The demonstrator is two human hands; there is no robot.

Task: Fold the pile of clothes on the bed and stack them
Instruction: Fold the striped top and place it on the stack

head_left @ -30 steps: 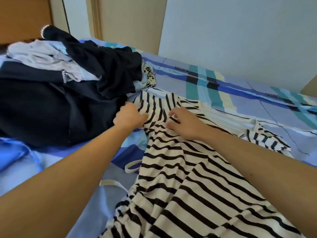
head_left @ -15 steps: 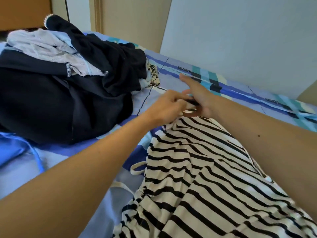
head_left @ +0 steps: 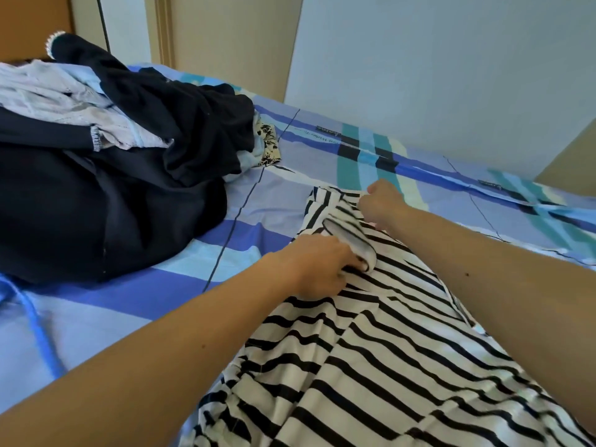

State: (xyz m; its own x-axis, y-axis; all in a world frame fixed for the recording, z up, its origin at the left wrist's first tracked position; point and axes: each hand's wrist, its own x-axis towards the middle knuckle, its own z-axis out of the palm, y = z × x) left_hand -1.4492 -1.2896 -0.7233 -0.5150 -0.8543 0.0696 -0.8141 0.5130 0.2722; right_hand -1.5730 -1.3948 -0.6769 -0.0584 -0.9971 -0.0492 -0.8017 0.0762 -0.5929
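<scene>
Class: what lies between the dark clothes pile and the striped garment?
Only bare bedsheet separates the pile from the striped garment, seen in the head view.

Two hands, left hand and right hand; one striped garment; one pile of clothes.

The two hands sit near the middle, the right one at about two o'clock from the left. The single striped garment runs from the middle out to five o'clock. The single pile is at ten o'clock. In it, one pale grey garment and one scrap of flowered cloth can be counted, but the number of dark pieces cannot be told. One blue cord lies at eight o'clock. One checked bed sheet lies under everything.
</scene>
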